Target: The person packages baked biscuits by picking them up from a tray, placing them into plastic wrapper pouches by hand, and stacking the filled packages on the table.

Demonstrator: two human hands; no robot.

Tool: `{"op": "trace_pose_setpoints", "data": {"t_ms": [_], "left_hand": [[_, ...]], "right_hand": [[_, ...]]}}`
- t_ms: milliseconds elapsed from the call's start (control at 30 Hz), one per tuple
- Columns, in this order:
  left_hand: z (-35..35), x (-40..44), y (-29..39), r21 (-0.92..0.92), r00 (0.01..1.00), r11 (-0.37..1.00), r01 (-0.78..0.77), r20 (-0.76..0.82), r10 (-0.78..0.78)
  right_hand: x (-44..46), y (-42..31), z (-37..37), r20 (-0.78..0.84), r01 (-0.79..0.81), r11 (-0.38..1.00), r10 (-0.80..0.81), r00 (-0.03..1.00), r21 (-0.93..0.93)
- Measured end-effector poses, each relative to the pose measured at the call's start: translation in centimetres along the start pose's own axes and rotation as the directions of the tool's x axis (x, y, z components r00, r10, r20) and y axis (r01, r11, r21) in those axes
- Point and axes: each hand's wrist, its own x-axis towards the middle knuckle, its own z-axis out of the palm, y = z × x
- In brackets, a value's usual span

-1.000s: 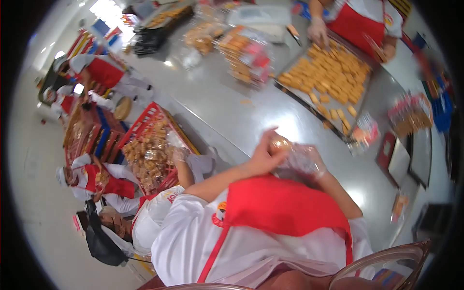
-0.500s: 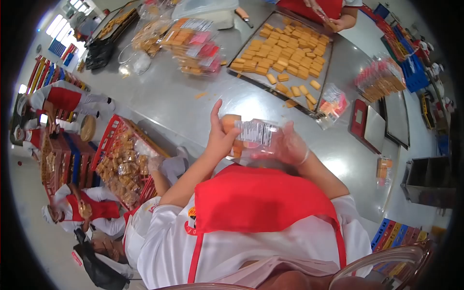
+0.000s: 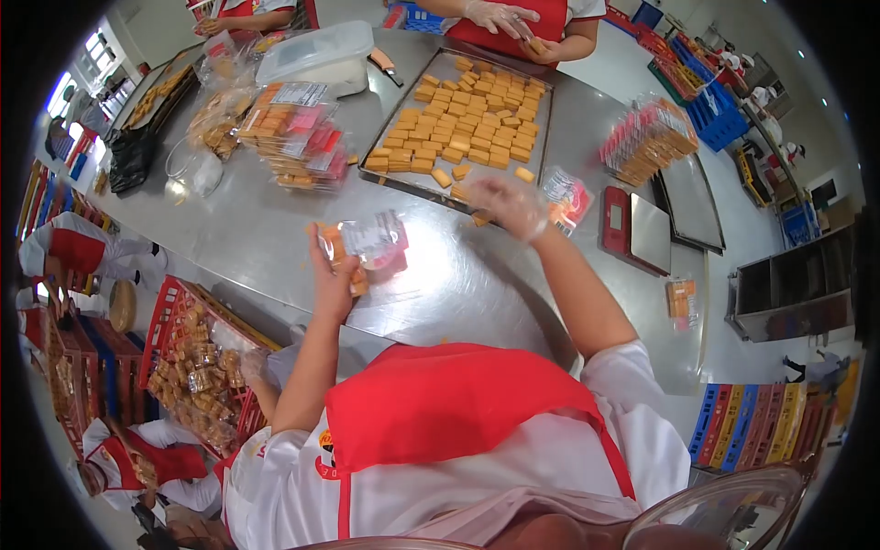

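Observation:
My left hand (image 3: 335, 282) is closed around the end of a clear plastic packet of biscuits (image 3: 378, 240), held above the metal table. Biscuits show at the gripped end, and a printed label and pink patch show farther along. My right hand (image 3: 510, 205), in a clear glove, is over the near edge of a dark-rimmed baking tray (image 3: 403, 186). Its fingers are at the loose rectangular biscuits (image 3: 458, 172) there, but blur hides whether they grip one. Rows of golden biscuits (image 3: 467, 115) cover much of the tray.
Filled packets (image 3: 293, 133) are piled left of the tray; more packets (image 3: 649, 137) stand in a row at right. A flat packet (image 3: 566, 197) lies beside a red scale (image 3: 634, 227). Across the table are a co-worker's hands (image 3: 522, 27). A red crate (image 3: 165, 316) stands at left.
My right hand has let go of the packet and moved forward to the tray's near edge. My left hand still holds the packet. The view has shifted, showing more of the far side.

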Motion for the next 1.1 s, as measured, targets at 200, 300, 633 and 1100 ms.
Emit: {"op": "trace_pose_setpoints", "data": {"t_ms": [200,300,633,1100], "left_hand": [[-0.9,0.7,-0.3,-0.320,0.999,0.947,0.035,0.010,-0.034],[-1.2,0.6,-0.3,-0.360,0.999,0.932,0.049,0.015,-0.047],[-1.2,0.8,0.1,-0.473,0.994,0.874,0.110,0.047,-0.100],[-0.8,0.8,0.9,-0.462,0.994,0.881,0.103,0.011,-0.111]], "right_hand": [[7.5,7.4,-3.0,-0.142,0.004,0.666,-0.165,0.976,-0.746],[7.1,7.7,-2.2,-0.200,-0.036,0.725,-0.142,0.969,-0.688],[6.1,5.9,-4.9,-0.261,-0.286,0.788,0.165,0.951,-0.545],[1.2,5.2,-4.4,-0.228,-0.307,0.796,0.217,0.949,-0.522]]}}
